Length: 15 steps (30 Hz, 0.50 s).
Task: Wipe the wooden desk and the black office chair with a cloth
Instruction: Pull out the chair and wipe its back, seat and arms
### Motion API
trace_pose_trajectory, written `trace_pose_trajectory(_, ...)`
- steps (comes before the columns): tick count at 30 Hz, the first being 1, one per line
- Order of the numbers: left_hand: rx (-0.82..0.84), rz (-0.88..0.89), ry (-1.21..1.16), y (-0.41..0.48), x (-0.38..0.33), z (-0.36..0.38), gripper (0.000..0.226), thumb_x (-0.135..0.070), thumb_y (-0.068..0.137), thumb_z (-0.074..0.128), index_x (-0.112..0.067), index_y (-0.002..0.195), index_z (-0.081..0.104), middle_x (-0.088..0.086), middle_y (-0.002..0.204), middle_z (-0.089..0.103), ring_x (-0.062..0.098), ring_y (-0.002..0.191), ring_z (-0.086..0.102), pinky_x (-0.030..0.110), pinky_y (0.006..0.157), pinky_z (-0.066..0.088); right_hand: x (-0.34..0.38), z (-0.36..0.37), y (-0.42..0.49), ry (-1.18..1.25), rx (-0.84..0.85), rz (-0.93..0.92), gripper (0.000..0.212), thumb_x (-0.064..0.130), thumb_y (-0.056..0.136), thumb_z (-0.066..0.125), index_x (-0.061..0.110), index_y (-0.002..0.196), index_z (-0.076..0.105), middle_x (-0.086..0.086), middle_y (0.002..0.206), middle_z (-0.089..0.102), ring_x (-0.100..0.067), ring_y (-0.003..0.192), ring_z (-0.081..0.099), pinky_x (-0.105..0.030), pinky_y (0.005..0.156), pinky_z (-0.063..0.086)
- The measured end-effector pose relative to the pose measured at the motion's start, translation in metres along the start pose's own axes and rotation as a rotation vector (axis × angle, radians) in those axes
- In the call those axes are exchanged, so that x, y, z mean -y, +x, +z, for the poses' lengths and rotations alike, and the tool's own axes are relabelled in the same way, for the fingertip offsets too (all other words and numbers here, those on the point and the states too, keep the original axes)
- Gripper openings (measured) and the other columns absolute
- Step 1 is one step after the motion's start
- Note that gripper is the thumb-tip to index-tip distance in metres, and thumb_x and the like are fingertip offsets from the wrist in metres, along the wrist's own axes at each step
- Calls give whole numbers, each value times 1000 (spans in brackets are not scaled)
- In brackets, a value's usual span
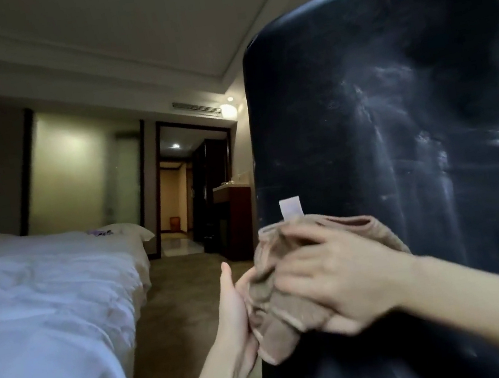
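Observation:
The black office chair [391, 101] fills the right half of the view, its tall back close to me and streaked with pale smears. A beige cloth [280, 308] with a small white tag is bunched against the chair's left edge. My right hand [332, 283] lies over the cloth with its fingers curled round the folds. My left hand [234, 315] comes up from below and touches the cloth's left side with its fingers extended; its fingertips are hidden behind the fabric. The wooden desk is out of view.
A bed with white sheets [41, 303] runs along the left. Carpeted floor [174, 298] lies between the bed and the chair. Farther back are a dark wooden cabinet [235, 220], an open doorway [177, 197] and a frosted glass wall [76, 173].

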State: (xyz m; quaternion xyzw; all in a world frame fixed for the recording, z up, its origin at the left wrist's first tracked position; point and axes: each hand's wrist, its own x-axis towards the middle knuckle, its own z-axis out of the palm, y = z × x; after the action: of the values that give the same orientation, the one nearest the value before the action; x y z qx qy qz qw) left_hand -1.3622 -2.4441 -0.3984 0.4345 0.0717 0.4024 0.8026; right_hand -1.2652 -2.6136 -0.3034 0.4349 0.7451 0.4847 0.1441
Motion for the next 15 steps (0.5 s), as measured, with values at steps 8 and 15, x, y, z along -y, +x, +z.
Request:
trace_pose_trajectory(8,-51,43,119,-11,20,2,62,-67,104,23,-25,120,65,-8,104,80,1,88,75,18,61,57,-80,-108,29,-325,-463,543,39,32,102,35,14,116,67,-5,95,74,-31,97,70,-51,125,21)
trace_pose_trajectory(15,-36,82,155,-25,21,-7,78,-71,101,20,-16,141,59,0,131,71,6,112,68,25,93,48,-93,-111,70,-581,-493,521,43,31,113,29,21,120,70,-3,137,66,-32,133,56,-54,115,36)
